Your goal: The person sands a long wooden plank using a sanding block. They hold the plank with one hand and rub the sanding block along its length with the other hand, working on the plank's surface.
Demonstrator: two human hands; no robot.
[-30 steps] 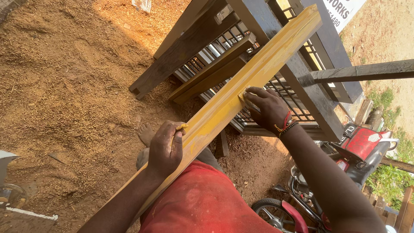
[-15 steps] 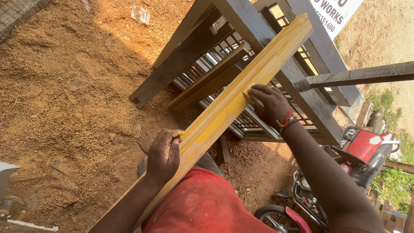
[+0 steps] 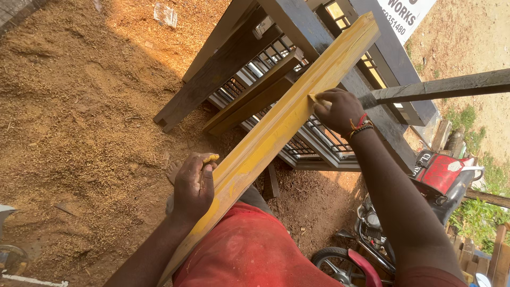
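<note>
Gripping yellow plank (image 3: 276,127) at 7 o'clock, left hand (image 3: 194,186) closed on edge; right hand (image 3: 337,109), fingers curled, presses putty at 1 o'clock. Best w/ even strokes, plank steady.

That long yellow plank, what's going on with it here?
A person in a red shirt has the yellow plank slanting up from their lap toward a dark wooden frame. The left hand grips the plank's lower edge, fingers smeared yellow. The right hand, with bands at the wrist, presses on the plank's face higher up. Sawdust covers the ground, and a red motorbike stands at the right.
</note>
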